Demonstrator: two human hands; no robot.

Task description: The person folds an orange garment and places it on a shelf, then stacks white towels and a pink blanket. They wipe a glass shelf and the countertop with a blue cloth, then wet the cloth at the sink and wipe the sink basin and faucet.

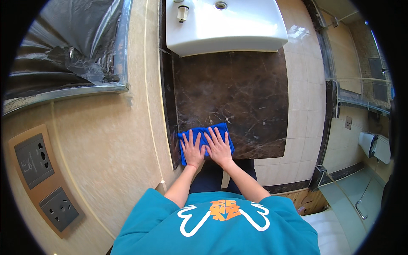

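A blue cloth (202, 131) lies folded near the front left corner of a dark brown marble countertop (232, 86). My left hand (192, 150) rests flat on the cloth's left part, fingers spread; a thin red band circles that wrist. On the right part, my right hand (218, 147) is laid palm down with its fingers apart. The two thumbs come close together at the middle. Neither hand has its fingers curled around the cloth. What lies under the cloth is hidden.
A white ceramic washbasin (229, 32) stands on the counter's far end, with a small dispenser (182, 14) on it. Along the left run a beige wall (105, 134), a socket panel (47, 181) and a plastic-covered metal frame (124, 63). Glass-edged fittings (360, 79) are at right.
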